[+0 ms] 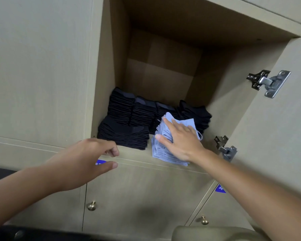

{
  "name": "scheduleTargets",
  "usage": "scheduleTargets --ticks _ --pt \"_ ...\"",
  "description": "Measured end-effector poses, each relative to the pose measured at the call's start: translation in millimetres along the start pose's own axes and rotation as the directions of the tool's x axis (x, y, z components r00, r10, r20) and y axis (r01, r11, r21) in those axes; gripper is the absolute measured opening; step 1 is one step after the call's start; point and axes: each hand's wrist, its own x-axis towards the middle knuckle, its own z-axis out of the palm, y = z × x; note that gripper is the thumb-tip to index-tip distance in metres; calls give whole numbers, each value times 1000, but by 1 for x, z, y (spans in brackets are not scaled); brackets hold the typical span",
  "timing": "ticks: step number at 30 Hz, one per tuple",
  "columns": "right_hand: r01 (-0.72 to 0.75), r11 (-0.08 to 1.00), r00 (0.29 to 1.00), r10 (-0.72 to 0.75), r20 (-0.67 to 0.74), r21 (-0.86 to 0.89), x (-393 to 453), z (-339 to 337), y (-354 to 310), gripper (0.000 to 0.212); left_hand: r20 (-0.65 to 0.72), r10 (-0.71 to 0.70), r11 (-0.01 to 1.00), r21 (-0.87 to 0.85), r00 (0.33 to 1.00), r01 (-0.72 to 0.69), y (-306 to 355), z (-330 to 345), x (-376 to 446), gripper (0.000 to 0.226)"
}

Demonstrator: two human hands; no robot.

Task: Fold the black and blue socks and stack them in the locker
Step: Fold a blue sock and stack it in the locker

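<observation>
The right hand (179, 141) lies flat, fingers straight and spread, pressing on top of the stack of folded blue socks (161, 150) at the front edge of the open locker (163, 70). Its thumb rests against the stack's left side. Just left of this hand and behind it stand several stacks of folded black socks (127, 122), side by side and touching the blue stack (the rearmost ones are taller). Right of the hand, two metal hinges (268, 82) sit on the open door (285, 129). The left hand (87, 159) hovers before the locker's lower edge, fingers loosely curled, holding nothing. Below it, closed doors carry brass knobs (91, 205).
</observation>
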Motion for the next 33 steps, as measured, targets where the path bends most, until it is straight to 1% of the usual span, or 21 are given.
scheduleTargets --ticks 6,8,11,14,16,18,20,23,25,28,30,33 --pt "-31 1000 999 31 -11 0 -2 0 0 85 8 -32 999 13 999 32 -11 -4 -7 24" --pt "-21 1000 1000 21 -10 0 -2 -1 1 82 5 -48 999 24 999 48 -14 -6 -10 22" --pt "-12 1000 999 12 -34 20 3 -11 4 82 1 -58 998 29 998 58 -17 -9 -12 27" --pt "-31 998 997 35 -72 46 6 -25 1 74 -4 -67 997 35 998 67 -24 -11 -18 16" --pt "-40 996 989 52 -137 86 5 -31 -4 68 -14 -72 997 41 997 72 -28 -13 -21 13" --pt "-19 994 974 42 -220 108 4 -35 -11 62 -19 -78 996 40 997 79 -30 -17 -24 12" --pt "26 995 953 5 -304 95 2 -36 -19 54 -8 -110 993 40 994 110 -33 -21 -27 11" --pt "109 991 900 -66 -431 76 -3 -36 -35 35 -8 -143 989 40 990 144 -36 -27 -31 11" --pt "175 981 868 -114 -483 83 -8 -36 -50 25 -9 -165 986 37 986 166 -37 -31 -34 11" --pt "273 953 857 -179 -483 130 -23 -33 -78 17 -8 -196 979 56 981 196 -40 -37 -39 10" --pt "323 931 861 -214 -461 172 -34 -27 -92 15 1 -212 975 64 977 212 -42 -41 -42 10" --pt "344 897 908 -243 -341 277 -46 -13 -110 16 22 -262 963 71 965 260 -46 -50 -48 12"
